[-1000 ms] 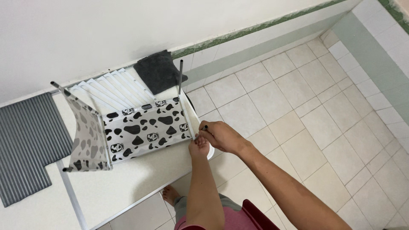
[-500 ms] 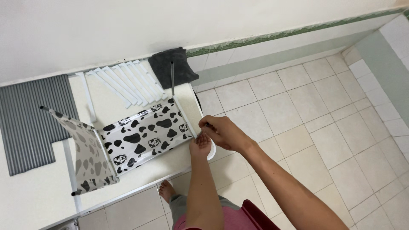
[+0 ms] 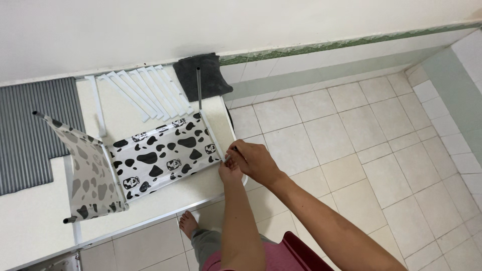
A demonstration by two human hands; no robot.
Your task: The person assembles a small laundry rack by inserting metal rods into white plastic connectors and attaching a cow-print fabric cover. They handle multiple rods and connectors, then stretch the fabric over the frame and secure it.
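So the white table (image 3: 165, 193) is carrying a cow-print fabric panel (image 3: 160, 155) on thin rods, a fan of white slats (image 3: 145, 93), a dark grey cloth (image 3: 203, 75) hanging over the far edge, and what's probably a ribbed grey mat (image 3: 30, 130) lying at the left.

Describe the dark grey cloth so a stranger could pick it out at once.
Start at the white table against the wall and follow its far edge to the right corner. There, just beyond the fanned row of white strips, lies the dark grey cloth, hanging slightly off the table's end. It is plain and fuzzy, unlike the cow-patterned fabric nearer both hands and the ribbed grey mat at the left.
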